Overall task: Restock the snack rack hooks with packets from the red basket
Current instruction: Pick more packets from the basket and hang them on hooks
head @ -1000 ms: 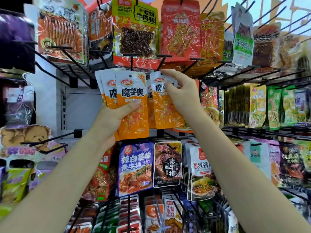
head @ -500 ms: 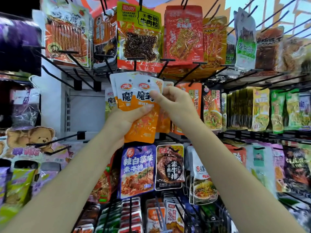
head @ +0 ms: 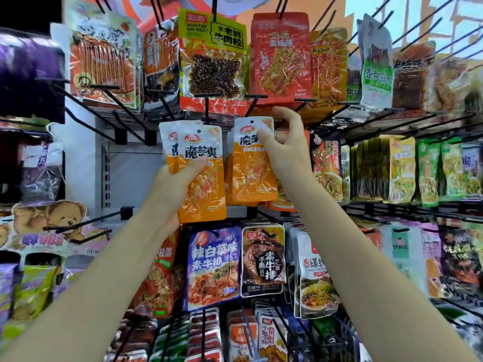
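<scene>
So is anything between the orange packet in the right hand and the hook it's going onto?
Nothing visible blocks it. The right hand pinches the orange packet by its top, just below the black hook. The packet's top edge is close under the hook tip; whether the hole is already threaded cannot be told.

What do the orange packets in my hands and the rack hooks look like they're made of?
Orange packets: likely glossy plastic film, judging by the sheen, printed faces, soft creases and a small punched hang hole near the top.
Rack hooks: thin, straight black rods holding their shape under hanging packs, so probably metal wire with a dark coating; the finish is hard to judge.
</scene>
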